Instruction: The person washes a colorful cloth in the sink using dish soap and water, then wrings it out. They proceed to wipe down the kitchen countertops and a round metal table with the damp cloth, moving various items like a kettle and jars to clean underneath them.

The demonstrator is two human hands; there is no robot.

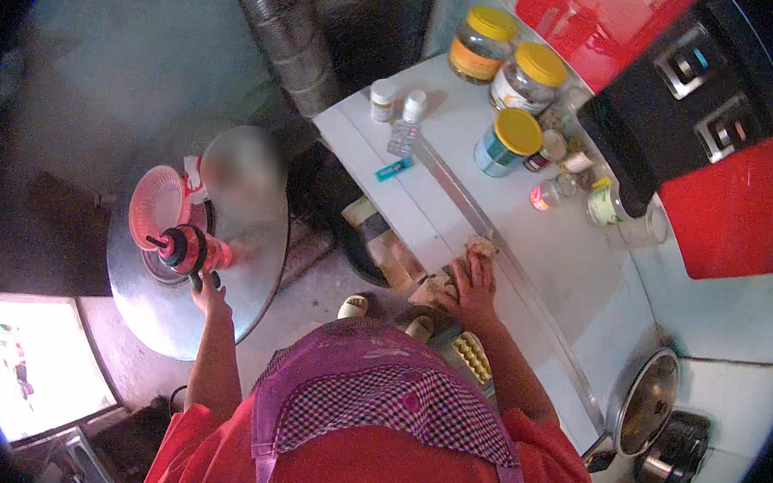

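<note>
On the left, my left hand (211, 294) grips a red drinking bottle (212, 253) with a black lid and straw, close to its black handle. The bottle is over a round metal-topped table (148, 321). My right hand (475, 286) lies on a light brown, stained cloth (435, 292) at the front edge of the white counter (421, 234). Part of that cloth sticks out beyond my fingertips and part hangs at the edge; the palm hides the rest. A metal strip (527, 273) runs along the counter beside this hand.
Yellow-lidded jars (529, 75), a blue can (506, 145) and small glass jars (554, 190) stand at the back. White pill bottles (383, 100), a blister pack (404, 138) and a teal packet (393, 169) lie left. A lidded pan (646, 405) sits right; a pink basket (159, 203) left.
</note>
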